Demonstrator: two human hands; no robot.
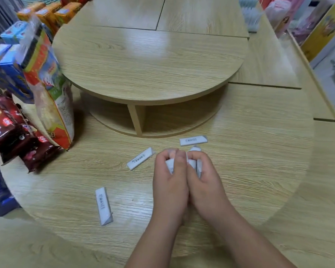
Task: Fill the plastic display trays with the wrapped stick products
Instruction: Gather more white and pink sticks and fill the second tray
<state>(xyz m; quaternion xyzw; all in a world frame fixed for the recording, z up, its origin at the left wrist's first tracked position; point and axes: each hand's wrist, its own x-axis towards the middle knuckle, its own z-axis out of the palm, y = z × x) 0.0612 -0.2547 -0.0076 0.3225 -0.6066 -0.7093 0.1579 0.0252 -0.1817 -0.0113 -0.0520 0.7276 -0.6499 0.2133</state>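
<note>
Head view: both hands meet on the worktop (240, 190), just in front of the round stand (149, 74). The left hand (169, 176) and right hand (203, 175) have their fingers clamped together on a bundle of white sticks (191, 163). Three loose sticks lie around them: one (193, 140) nearest the stand, one (140, 158) left of it, one (103, 206) farthest from the stand. Each bears a small black printed label, too blurred to read. Snack bags (46, 89) stand left of the stand, their print unreadable.
</note>
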